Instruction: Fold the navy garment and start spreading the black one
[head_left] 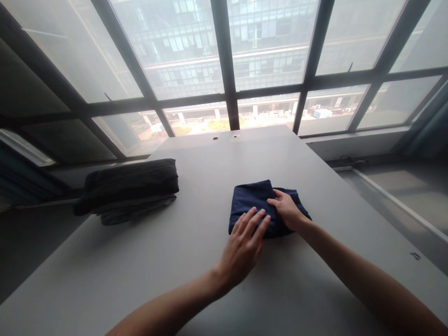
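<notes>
On the counter (115, 275), the left hand (243, 247) and right hand (287, 210) lay flat and open, gripping nothing, fingers (257, 223) pressed on a folded navy cloth (250, 205), seemingly holding its layers down; a dark bundle (126, 186) sat well apart.

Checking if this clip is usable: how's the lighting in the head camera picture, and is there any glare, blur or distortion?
In the head view, daylight from the window backlights the scene, leaving the left hand, right hand and navy cloth dim but sharp; the table has a soft sheen, and wide-angle distortion bends the frames near the edges.
</notes>
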### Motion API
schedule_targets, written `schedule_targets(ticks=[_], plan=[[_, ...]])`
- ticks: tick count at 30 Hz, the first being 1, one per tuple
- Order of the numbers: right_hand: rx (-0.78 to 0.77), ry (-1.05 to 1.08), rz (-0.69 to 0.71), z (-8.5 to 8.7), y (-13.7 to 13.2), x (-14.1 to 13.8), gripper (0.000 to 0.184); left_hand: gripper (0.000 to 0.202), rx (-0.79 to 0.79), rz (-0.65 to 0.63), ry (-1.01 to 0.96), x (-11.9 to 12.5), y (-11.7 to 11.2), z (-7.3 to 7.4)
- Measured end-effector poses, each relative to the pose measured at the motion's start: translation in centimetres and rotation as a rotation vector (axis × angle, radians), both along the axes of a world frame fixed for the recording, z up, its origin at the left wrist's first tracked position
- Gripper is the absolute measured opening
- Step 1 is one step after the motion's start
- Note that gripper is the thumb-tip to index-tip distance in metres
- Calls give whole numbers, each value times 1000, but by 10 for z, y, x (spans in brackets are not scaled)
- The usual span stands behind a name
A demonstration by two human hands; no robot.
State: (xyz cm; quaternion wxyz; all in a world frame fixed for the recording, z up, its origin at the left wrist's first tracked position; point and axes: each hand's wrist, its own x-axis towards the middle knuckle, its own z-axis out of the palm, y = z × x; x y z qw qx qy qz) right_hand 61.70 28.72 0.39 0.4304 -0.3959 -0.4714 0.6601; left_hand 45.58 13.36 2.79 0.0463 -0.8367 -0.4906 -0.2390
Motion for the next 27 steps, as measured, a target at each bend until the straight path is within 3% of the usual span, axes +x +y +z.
schedule_targets(ticks=[3,7,17,21,25,27], plan=[[-34,35,-4,-2,2,0,44,66,-34,190,-124,-36,10,-16],[-48,42,-18,1,7,4,40,51,-82,214,-253,-61,13,-33],[17,-40,-81,27,18,24,42,19,-58,197,-376,-54,13,-41],[69,-115,-100,24,22,26,39,39,-133,245,-394,-57,13,-47],[122,-167,-89,16,28,28,41,11,-255,241,-461,-59,12,-50],[142,-194,-90,14,30,29,43,16,-260,239,-435,-58,12,-48]])
